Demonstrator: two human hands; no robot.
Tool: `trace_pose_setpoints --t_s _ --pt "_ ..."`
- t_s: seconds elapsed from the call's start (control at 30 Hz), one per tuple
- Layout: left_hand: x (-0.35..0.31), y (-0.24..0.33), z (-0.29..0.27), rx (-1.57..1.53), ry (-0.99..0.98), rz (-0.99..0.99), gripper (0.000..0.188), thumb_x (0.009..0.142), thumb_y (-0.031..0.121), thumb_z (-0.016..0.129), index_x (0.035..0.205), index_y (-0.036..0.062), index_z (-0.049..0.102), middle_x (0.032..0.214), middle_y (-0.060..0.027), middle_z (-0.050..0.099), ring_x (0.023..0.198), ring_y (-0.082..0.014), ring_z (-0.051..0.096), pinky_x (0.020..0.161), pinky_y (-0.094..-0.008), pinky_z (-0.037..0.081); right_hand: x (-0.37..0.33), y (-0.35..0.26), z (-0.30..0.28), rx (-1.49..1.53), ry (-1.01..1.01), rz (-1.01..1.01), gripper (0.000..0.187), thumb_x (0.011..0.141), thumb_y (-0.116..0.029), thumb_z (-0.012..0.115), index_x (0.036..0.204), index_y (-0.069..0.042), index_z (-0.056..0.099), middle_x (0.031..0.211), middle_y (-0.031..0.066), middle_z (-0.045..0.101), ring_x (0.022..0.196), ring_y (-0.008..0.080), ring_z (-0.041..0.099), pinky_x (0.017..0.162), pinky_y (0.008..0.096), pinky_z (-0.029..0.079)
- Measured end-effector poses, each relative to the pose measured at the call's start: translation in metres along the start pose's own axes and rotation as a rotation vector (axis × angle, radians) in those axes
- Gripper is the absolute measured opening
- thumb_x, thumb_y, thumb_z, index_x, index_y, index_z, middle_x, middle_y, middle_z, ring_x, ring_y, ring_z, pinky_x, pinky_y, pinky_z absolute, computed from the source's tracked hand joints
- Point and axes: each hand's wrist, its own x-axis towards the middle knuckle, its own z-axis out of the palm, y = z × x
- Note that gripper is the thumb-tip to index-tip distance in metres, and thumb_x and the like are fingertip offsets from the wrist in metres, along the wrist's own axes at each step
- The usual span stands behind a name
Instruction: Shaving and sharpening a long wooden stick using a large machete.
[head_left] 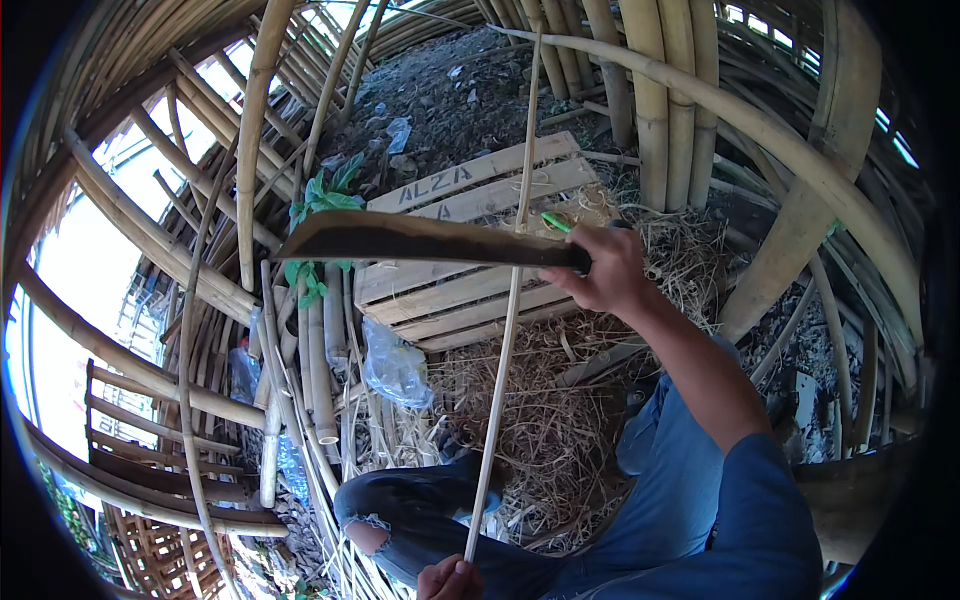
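My right hand (607, 268) grips the dark handle of a machete (410, 238). Its long, broad blade points left, crossing over a thin bamboo strip (503, 380). At the lower edge, my left hand (450, 580) is closed round the near end of that strip. From there the strip runs up and away, over a slatted wooden crate (470, 190), toward the bamboo poles at the back. Whether the blade touches the strip I cannot tell. A small bright green object (556, 222) shows beside my right hand; its kind is unclear.
Thick bamboo poles (665, 100) stand at the back right, and a bamboo frame (150, 380) rises on the left. Shavings (540, 430) cover the ground between my legs. A clear plastic bag (395, 365) lies by the crate, near a leafy green plant (325, 195).
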Motion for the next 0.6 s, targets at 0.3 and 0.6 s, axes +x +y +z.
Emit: trace_pose_setpoints --t_s 0.3,0.6 --pt "0.003 -0.027 -0.021 -0.008 -0.053 0.057 0.028 0.099 0.029 0.046 0.078 0.0101 0.046 0.058 0.0028 0.04 0.044 -0.0062 0.035 0.039 -0.0217 0.027 -0.006 -0.005 0.01 -0.002 -0.011 -0.094 0.055 0.085 -0.063 0.052 0.056 -0.018 0.043 0.044 -0.0058 0.04 0.035 0.0081 0.043 0.03 0.0266 0.033" --pt "-0.003 -0.023 -0.014 -0.112 0.053 -0.011 0.028 0.099 0.029 0.045 0.08 0.0097 0.048 0.059 0.0016 0.042 0.044 -0.0067 0.036 0.039 -0.0223 0.028 -0.011 -0.013 0.014 -0.032 -0.075 -0.061 0.057 0.084 -0.063 0.054 0.059 -0.012 0.049 0.043 -0.0006 0.046 0.034 0.0114 0.046 0.034 0.0285 0.039"
